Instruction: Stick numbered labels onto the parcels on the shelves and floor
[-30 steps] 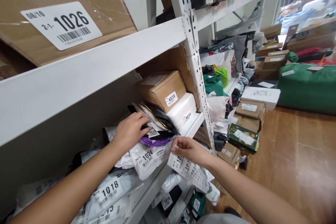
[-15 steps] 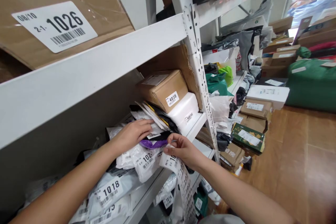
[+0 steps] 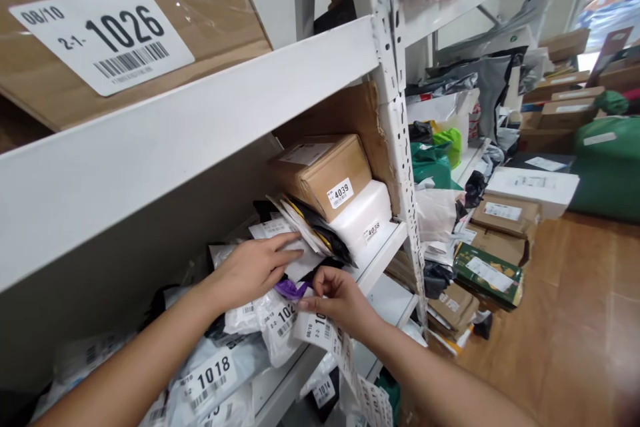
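Note:
My left hand has its fingers stretched out over a white mailer among the parcels on the middle shelf, appearing to touch it. Between my hands shows a piece of purple plastic wrapping. Thumb and fingers of my right hand pinch the top of a long strip of numbered barcode labels, which hangs down past the shelf edge. Just left of the strip is a white plastic parcel with a label, partly covered. Several thin mailers lean beside a brown box marked 4039.
The brown box rests on a white parcel marked 4038. Above my arms runs a white shelf beam bearing a large box. A perforated post stands to the right. Boxes, including a green one, lie on the wooden floor.
The view has shifted slightly, moving the shelf contents right in the picture. My left fingers have spread and lie over the white mailer. My right hand still pinches the label strip.

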Demonstrator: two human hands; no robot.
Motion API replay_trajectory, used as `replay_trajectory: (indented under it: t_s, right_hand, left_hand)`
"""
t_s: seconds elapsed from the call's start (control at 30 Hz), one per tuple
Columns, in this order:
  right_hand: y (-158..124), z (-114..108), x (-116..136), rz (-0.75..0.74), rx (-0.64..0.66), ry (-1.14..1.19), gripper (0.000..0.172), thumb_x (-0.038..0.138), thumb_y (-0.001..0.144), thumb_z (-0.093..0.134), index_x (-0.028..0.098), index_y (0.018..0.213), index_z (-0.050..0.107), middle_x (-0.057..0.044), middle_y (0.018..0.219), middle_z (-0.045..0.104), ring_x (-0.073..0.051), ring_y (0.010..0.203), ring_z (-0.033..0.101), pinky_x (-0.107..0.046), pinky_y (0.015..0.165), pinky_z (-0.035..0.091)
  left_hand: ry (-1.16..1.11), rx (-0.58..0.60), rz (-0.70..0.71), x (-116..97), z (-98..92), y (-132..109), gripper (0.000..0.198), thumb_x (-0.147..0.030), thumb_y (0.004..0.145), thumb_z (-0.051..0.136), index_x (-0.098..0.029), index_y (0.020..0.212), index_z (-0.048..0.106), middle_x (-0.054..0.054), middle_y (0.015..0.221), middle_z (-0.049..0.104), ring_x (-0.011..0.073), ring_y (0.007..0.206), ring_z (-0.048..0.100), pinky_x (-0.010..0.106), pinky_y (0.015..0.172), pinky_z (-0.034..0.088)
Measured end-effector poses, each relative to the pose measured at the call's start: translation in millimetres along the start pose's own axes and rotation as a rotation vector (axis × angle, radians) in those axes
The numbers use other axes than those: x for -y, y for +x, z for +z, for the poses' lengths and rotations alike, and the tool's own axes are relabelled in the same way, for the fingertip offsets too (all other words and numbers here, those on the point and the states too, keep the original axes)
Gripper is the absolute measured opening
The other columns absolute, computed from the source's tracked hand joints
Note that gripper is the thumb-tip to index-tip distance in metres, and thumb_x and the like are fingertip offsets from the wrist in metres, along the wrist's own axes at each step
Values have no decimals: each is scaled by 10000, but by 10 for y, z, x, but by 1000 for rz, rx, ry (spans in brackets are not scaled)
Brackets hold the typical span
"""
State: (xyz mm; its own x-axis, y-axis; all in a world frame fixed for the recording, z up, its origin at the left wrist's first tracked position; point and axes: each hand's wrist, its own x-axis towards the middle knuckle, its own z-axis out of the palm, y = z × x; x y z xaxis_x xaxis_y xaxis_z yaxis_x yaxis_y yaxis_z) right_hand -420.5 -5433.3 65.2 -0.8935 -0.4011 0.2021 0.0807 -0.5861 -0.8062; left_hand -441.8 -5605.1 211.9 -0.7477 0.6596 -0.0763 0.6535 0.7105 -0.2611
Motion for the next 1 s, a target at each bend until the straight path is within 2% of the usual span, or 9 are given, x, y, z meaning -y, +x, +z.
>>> replay_trajectory:
  t_s: [0.1,0.2,0.27,0.33,0.53,0.67,0.73,0.83,1.0]
  right_hand:
    - [55,-72,32,69,-58,42,519,392,475,949,142,608,514,77,493,476,-24,471,341,-198,482,230]
    - [99,-101,75,112,-52,114,411,345,493,946,127,724,685,13,629,650,-64,548,526,-205,548,386]
    - [119,-91,83,120,-32,199,439,295,508,944,142,866,741,-19,781,722,-99,671,635,-224,657,486]
    - [142,-74,60,136,-40,298,494,292,526,940,146,951,735,-35,845,742,-118,722,676,-244,710,525]
    - [235,-55,-49,142,-134,365,610,365,528,943,134,1025,674,7,657,698,-117,555,631,-248,589,514]
    - [282,-63,-64,151,-191,348,496,356,490,952,122,840,688,-1,657,698,-98,557,620,-227,592,500]
    - [293,-71,-73,150,-200,328,448,353,495,947,120,780,692,-2,654,692,-85,559,607,-211,585,476]
    - [302,-87,-89,143,-164,279,428,410,551,917,120,792,714,-11,666,685,-89,576,600,-217,586,455]
    - [349,-116,-123,123,-201,165,489,525,550,885,113,736,696,-7,622,643,-84,554,546,-227,570,407]
  left_hand:
    - [9,29,4,9,32,-13,443,-199,919,431,-322,1268,674,29,1552,427,240,1230,615,375,1019,516]
    - [13,46,19,16,63,-25,446,-201,929,421,-314,1289,657,41,1557,417,246,1289,570,398,1047,500]
    - [11,50,21,22,85,-27,414,-206,939,411,-294,1240,681,35,1559,416,249,1293,565,408,1049,498]
    - [-4,44,29,33,106,-21,387,-208,943,417,-285,1204,692,21,1528,464,244,1280,571,405,1044,499]
    - [-139,30,81,87,131,26,418,-250,972,419,-290,1350,593,-5,1347,627,189,1212,586,347,1039,464]
    - [-245,32,13,85,77,104,440,-289,1021,295,-235,1320,613,10,1318,647,180,1207,585,323,1034,429]
    - [-277,61,-54,71,41,161,474,-376,1040,247,-249,1245,656,3,1237,685,179,1136,621,312,967,447]
    - [-229,124,-144,48,14,242,478,-537,1004,323,-276,1184,680,-5,1145,710,208,1051,651,326,881,456]
    - [-172,144,-187,31,25,311,421,-555,944,455,-271,1161,677,1,1098,713,220,1008,657,314,818,438]
